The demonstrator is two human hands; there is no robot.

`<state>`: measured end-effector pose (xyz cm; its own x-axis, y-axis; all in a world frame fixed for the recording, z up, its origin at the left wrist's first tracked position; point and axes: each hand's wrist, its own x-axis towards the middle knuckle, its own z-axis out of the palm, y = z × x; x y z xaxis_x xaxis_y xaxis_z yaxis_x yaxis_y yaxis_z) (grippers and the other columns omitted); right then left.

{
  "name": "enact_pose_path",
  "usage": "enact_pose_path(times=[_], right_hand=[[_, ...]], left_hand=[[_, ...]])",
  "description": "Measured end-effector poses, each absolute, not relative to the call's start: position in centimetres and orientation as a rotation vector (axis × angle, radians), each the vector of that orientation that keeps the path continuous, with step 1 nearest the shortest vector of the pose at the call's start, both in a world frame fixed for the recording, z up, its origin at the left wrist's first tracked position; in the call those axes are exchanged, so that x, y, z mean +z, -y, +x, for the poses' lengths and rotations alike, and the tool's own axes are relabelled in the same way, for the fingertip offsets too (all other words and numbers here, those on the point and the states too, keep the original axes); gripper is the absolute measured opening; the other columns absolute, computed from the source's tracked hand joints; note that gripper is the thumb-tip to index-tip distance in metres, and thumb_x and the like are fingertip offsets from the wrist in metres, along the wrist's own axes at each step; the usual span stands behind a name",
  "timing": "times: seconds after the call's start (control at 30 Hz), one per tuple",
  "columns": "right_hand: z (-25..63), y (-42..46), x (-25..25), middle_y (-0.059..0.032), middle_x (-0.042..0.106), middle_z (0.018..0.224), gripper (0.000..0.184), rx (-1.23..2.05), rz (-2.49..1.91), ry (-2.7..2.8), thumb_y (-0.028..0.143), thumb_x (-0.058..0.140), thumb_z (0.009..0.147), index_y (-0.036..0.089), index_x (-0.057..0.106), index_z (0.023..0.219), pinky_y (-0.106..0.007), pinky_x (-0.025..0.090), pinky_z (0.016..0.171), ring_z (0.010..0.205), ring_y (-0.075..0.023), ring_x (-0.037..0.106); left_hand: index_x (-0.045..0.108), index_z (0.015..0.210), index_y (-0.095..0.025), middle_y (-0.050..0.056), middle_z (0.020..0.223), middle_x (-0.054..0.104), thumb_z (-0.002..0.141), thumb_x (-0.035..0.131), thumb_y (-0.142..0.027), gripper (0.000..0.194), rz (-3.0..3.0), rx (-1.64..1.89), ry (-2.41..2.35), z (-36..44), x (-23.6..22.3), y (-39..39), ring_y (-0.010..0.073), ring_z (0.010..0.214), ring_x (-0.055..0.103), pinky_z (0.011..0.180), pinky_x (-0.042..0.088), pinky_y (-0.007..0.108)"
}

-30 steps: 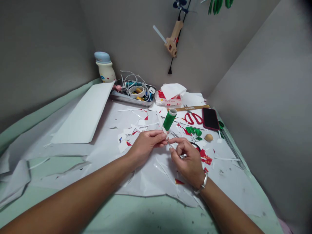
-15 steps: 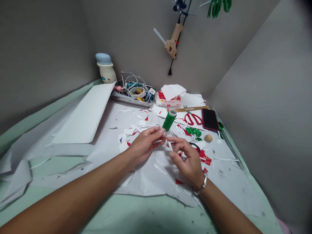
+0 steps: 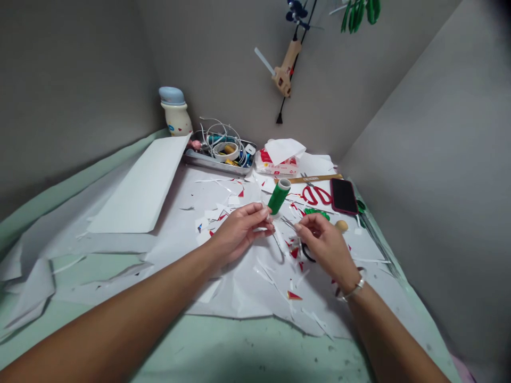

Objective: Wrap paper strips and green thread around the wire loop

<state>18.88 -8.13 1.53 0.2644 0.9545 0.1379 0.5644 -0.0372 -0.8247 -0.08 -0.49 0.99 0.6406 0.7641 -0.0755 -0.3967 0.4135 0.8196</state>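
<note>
The left hand (image 3: 247,230) pinches one white strip (image 3: 278,242), hanging at its four o'clock. At its three o'clock, the right hand (image 3: 328,247) meets one metal tool (image 3: 288,223); I can't tell whether it's gripped. One green spool (image 3: 278,199) stands toward one o'clock.

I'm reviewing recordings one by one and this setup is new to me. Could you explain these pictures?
There is no machine here, just a person at work bare-handed. Every picture comes from one camera worn on the head, looking forward and down. The left hand pinches a thin white strip. The right hand is at a slim metal tool; whether it grips it is unclear. On the paper-covered table are scraps, a green spool, scissors, a phone and a tray. A glue gun hangs behind.
</note>
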Motion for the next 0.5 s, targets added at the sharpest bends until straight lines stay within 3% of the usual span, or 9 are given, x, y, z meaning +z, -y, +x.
enact_pose_path(times=[0.17,0.37,0.5], right_hand=[[21.5,8.9,3.0,-0.0029,0.065,0.077,0.012,0.225,-2.194,1.835,0.032,0.057,0.081,0.021,0.06,0.083,-0.027,0.032,0.056,0.065,-0.0163,0.055],[21.7,9.5,1.6,-0.0055,0.065,0.085,0.019,0.027,-2.254,2.078,0.022,0.057,0.077,0.021,0.062,0.096,-0.025,0.028,0.053,0.071,-0.0191,0.06],[22.2,9.2,2.1,-0.0051,0.065,0.078,0.026,0.016,-2.238,2.134,0.012,0.056,0.074,0.021,0.065,0.096,-0.024,0.029,0.051,0.063,-0.0167,0.059]], left_hand=[[0.059,0.082,-0.015,0.003,0.08,0.059,0.082,0.065,-0.026,0.012,0.879,0.769,-0.454,-0.4,1.1,0.2,0.0132,0.075,0.057,0.075,0.046,0.029],[0.058,0.076,-0.015,0.001,0.076,0.058,0.076,0.068,-0.022,0.012,0.805,0.786,-0.512,-0.5,1.7,0.0,0.0118,0.07,0.055,0.072,0.045,0.028],[0.059,0.076,-0.015,0.0,0.075,0.057,0.076,0.068,-0.021,0.011,0.785,0.804,-0.508,-0.6,1.7,-0.2,0.012,0.069,0.054,0.074,0.045,0.03]])
